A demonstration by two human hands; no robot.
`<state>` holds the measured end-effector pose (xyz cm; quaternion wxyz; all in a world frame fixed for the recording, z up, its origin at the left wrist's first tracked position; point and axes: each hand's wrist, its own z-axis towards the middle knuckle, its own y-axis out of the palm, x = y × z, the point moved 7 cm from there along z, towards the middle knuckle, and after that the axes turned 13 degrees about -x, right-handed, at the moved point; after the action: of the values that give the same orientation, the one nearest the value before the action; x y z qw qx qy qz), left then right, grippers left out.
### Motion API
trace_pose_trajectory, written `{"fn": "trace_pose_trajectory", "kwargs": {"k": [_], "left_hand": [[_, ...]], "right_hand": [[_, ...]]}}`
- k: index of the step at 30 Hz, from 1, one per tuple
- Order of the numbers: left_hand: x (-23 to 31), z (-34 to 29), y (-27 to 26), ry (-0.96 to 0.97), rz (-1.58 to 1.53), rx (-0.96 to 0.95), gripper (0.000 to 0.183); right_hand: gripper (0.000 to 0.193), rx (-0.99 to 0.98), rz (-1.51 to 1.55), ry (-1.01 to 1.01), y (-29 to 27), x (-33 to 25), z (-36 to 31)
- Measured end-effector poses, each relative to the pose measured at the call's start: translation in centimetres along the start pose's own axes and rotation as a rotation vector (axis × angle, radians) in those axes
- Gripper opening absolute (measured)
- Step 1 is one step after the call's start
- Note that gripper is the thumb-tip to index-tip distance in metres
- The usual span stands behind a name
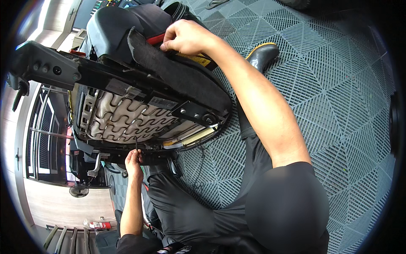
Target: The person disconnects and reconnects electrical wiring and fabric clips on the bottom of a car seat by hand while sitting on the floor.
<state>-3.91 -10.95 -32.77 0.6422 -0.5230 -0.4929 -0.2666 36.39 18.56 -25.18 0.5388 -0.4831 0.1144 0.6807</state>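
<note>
A car seat [169, 91] lies tipped in front of me, its underside towards me. Wavy wire springs [127, 116] cross a pale pad inside its black metal frame [95, 74]. My left hand [134, 163] is closed in a pinch at the frame's near rail; what the fingertips hold is too small to make out. Across the seat's far side reaches my right hand [186, 38], its fingers curled closed beside a loose dark carpet-like flap [156, 63]. A red strip [155, 39] runs up to those fingers, and whether they grip it is hidden.
Grey grid floor tiles [321, 84] spread to the right. My black boot [263, 57] stands beyond the seat. A thin dark cable [201, 169] trails on the floor near my legs. A fan [79, 191] and a pale wall panel [55, 203] are at the left.
</note>
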Motion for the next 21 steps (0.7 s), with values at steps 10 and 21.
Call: {"fn": "trace_pose_trajectory", "kwargs": {"k": [10,21], "left_hand": [[0.0,-0.6,-0.4,0.009,0.039,0.003,0.017],[-0.2,0.3,-0.6,0.012,0.059,-0.022,0.017]], "right_hand": [[0.022,0.139,-0.378,0.148,-0.8,-0.6,-0.3],[0.024,0.246,-0.221,0.131,0.1,1.2,-1.9]]}}
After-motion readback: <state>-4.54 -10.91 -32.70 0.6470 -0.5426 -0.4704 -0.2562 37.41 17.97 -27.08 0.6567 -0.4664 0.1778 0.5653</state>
